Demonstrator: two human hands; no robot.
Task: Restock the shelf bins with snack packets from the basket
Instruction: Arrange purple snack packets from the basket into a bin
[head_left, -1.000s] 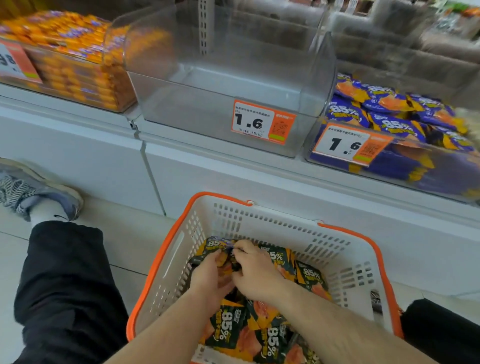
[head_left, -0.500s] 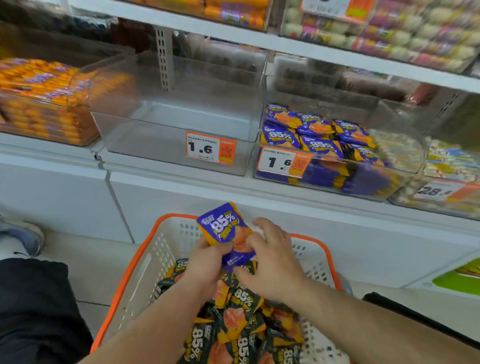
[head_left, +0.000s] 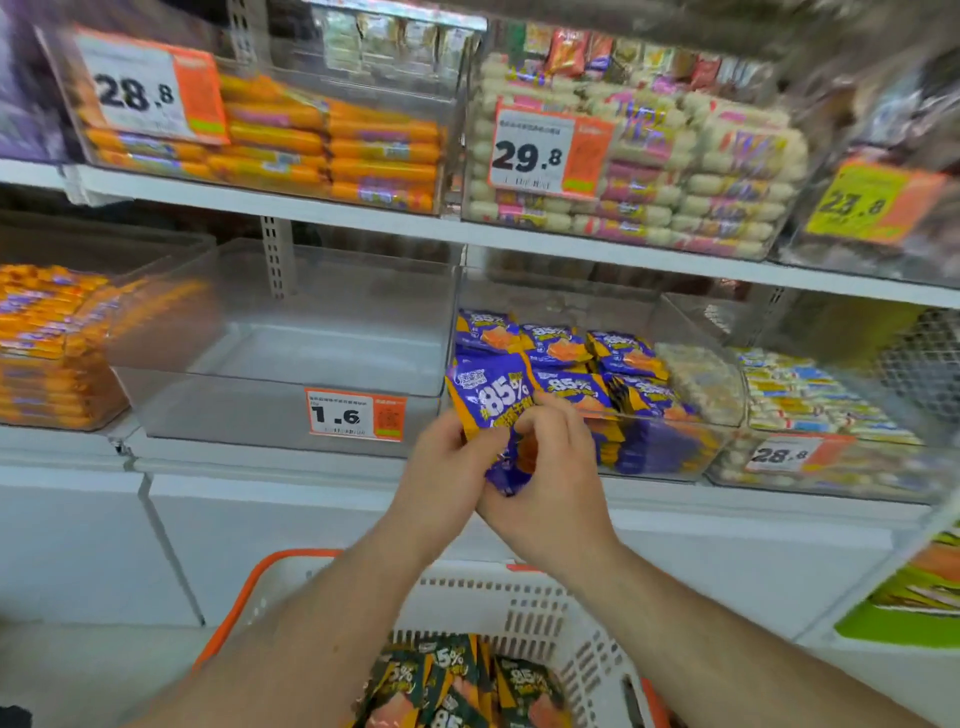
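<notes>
Both hands hold one purple snack packet (head_left: 491, 402) marked 85% at shelf height. My left hand (head_left: 447, 467) grips its lower left edge, and my right hand (head_left: 550, 467) pinches its right side. The packet is raised in front of the clear bin (head_left: 670, 457) that holds several matching purple packets (head_left: 561, 358). To the left stands a clear bin (head_left: 260, 410) with nothing in it and a 1.6 price tag (head_left: 356, 414). Below, the white basket with an orange rim (head_left: 260, 582) holds several dark green 85% packets (head_left: 457, 680).
An orange-packet bin (head_left: 47, 343) sits at far left, and a bin of pale wrapped snacks (head_left: 810, 395) at right. The upper shelf (head_left: 363, 218) carries bins of orange and white sausages with price tags. A white cabinet front (head_left: 260, 519) lies below the shelf.
Both hands lifted the purple packet out of the basket up to the front of the purple-packet bin. The view tilted up to the shelves.
</notes>
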